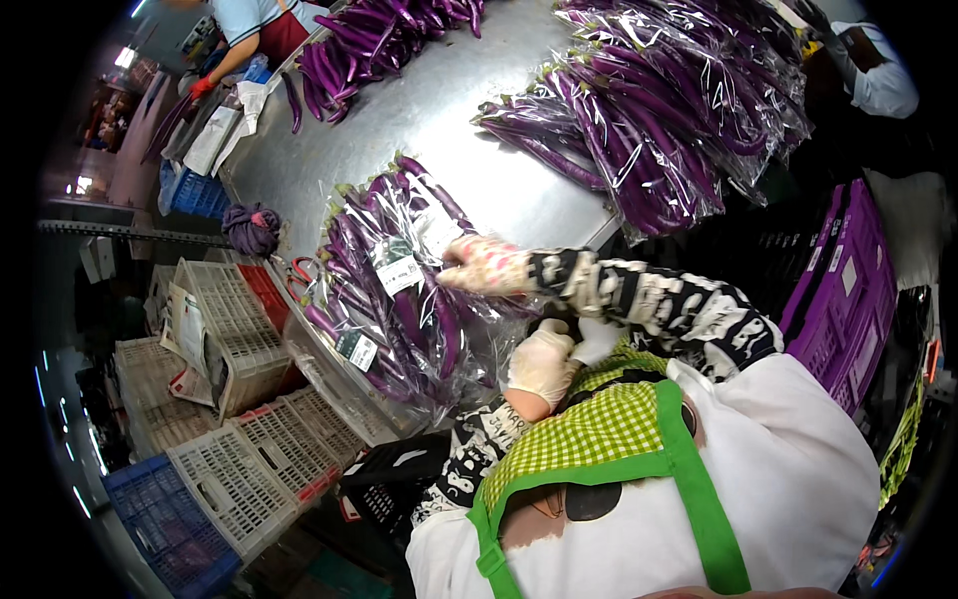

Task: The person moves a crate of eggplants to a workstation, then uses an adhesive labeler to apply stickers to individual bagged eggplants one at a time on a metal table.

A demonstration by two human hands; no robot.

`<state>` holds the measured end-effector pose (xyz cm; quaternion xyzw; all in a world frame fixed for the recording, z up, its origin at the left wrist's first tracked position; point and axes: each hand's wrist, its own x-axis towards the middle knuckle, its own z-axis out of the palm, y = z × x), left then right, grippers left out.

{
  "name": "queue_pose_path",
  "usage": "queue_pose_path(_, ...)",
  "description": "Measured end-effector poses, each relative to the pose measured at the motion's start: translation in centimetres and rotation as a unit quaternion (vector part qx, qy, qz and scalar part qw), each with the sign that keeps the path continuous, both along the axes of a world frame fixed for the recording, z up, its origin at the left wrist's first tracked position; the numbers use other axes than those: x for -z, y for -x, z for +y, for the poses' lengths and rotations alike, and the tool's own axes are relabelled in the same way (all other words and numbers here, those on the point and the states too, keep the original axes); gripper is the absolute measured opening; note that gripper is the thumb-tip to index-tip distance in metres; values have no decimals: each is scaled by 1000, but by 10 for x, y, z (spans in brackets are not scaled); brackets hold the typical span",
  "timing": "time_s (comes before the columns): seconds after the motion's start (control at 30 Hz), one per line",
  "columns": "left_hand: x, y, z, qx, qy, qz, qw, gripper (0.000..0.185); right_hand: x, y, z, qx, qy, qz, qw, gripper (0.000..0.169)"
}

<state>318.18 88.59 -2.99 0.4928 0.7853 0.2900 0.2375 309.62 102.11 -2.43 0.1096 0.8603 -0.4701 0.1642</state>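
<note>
My right hand [483,265], in a light glove with red marks, lies at the right edge of several clear plastic bags of long purple eggplants [404,284]; it is slightly blurred, and whether it grips a bag cannot be told. My left hand [540,367], in a whitish glove, is curled close to the green checked apron [584,427], beside the bags' loose plastic ends; its fingertips are hidden. White labels [400,274] with writing sit on the bags. Red-handled scissors [301,273] lie at their left.
More bagged eggplants [644,150] are piled at the metal table's [277,165] right side, loose eggplants [352,60] at its far side. Plastic crates [232,479] stand at left, purple crates [842,299] at right. A co-worker's red-gloved hand [200,88] and another person's sleeve [879,71] show beyond.
</note>
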Motion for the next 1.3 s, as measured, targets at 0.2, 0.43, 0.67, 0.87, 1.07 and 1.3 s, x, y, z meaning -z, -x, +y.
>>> queue_pose_path(0.2, 0, 6, 33, -127, -86, 60, 986, 28, -10, -91, 118, 142, -185, 73, 970, 48)
queue_pose_path(0.43, -22, 21, 59, 5, -195, 184, 963, 25, -17, -164, 204, 267, -385, -232, 853, 91)
queue_pose_path(0.67, -28, 24, 89, 21, -322, 24, 946, 27, -10, -128, 217, 285, -340, -178, 878, 97)
queue_pose_path(0.87, -43, -5, 94, -89, -315, -172, 929, 33, 3, -140, 254, 326, -80, 23, 942, 90)
queue_pose_path(1.07, -32, -5, 72, 19, -358, -190, 914, 26, -54, -149, 296, 356, 247, 40, 901, 51)
queue_pose_path(1.3, -32, -2, 66, 16, -364, -66, 929, 20, -84, -104, 280, 230, -57, 73, 969, 53)
